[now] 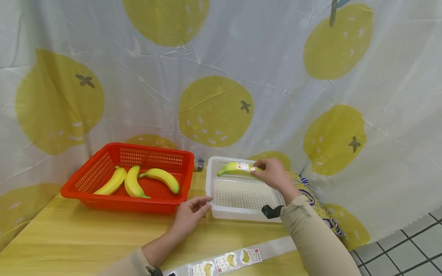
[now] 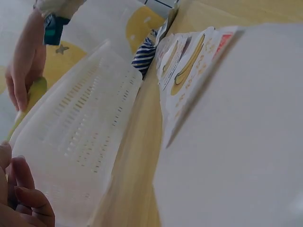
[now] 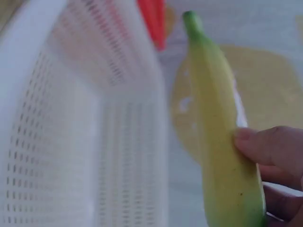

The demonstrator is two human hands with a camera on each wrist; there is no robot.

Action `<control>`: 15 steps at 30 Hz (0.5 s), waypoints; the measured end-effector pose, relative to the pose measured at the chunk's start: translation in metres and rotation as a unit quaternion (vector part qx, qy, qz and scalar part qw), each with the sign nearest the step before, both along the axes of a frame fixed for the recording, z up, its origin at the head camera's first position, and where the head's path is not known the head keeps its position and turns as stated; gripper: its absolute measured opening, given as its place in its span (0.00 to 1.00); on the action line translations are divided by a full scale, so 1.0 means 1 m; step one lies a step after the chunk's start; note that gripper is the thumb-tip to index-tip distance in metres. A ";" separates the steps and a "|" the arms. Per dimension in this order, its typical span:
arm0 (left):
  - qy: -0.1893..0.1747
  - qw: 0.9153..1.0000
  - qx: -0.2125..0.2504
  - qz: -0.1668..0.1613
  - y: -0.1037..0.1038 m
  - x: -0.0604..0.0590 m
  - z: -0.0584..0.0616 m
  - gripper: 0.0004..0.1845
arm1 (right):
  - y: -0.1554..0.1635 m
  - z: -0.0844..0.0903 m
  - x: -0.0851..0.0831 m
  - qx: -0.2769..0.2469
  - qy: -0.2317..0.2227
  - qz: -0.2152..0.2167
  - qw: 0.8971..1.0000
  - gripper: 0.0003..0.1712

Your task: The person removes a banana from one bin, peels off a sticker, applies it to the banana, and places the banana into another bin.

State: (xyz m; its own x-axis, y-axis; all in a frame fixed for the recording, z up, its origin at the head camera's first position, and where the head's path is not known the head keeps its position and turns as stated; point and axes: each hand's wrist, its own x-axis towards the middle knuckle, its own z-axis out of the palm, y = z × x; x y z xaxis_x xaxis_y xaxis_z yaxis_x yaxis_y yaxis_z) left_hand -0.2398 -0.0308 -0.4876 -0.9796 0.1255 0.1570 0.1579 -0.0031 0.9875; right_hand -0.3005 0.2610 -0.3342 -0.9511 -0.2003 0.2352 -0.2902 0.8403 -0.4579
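A banana [image 1: 229,169] with a white printed label [image 1: 246,166] on its upper side is held over the back of the white basket [image 1: 208,188]. My right hand [image 1: 272,177] grips it near its right end; in the right wrist view the thumb presses along the banana [image 3: 222,132]. At the front left corner of the same basket is my left hand [image 1: 190,214], its fingers loosely bent and fingertips right at the rim. The left wrist view shows those fingers [image 2: 29,196] beside the basket wall [image 2: 80,127], with nothing in their grasp.
A red basket [image 1: 138,207] at the left holds three bananas [image 1: 162,179]. Along the table's front lies a strip of banana labels [image 1: 229,261]. A yellow printed bag [image 1: 315,203] stands right of the white basket, and a lemon-patterned curtain [image 1: 276,96] hangs behind.
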 end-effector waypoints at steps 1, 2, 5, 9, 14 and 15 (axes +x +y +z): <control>0.000 1.000 0.000 -0.002 -0.001 0.000 0.000 0.15 | -0.002 -0.003 -0.013 0.006 -0.008 0.004 1.000 0.20; 0.000 1.000 -0.001 -0.004 -0.002 -0.001 0.000 0.16 | -0.003 -0.007 -0.025 0.008 -0.016 0.007 1.000 0.20; -0.004 1.000 -0.005 -0.012 -0.003 -0.001 -0.001 0.16 | -0.003 -0.020 -0.051 0.007 -0.035 0.007 0.999 0.17; -0.007 1.000 -0.005 -0.015 -0.001 0.000 -0.002 0.16 | -0.001 -0.040 -0.068 0.018 -0.047 0.003 0.999 0.13; -0.009 1.000 -0.003 -0.010 -0.001 0.001 -0.001 0.17 | -0.004 -0.062 -0.076 0.033 -0.091 -0.006 0.995 0.12; -0.010 1.000 -0.004 -0.008 -0.001 0.001 -0.001 0.16 | -0.004 -0.066 -0.078 0.035 -0.093 -0.010 0.995 0.12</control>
State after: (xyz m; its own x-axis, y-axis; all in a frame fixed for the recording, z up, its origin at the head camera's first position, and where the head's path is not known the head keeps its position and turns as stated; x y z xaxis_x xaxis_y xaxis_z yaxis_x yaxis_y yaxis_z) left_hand -0.2391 -0.0322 -0.4886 -0.9802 0.1430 0.1372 0.1390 0.0023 0.9903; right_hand -0.3780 0.2565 -0.4006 -0.9810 -0.1896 0.0408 -0.1879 0.8769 -0.4424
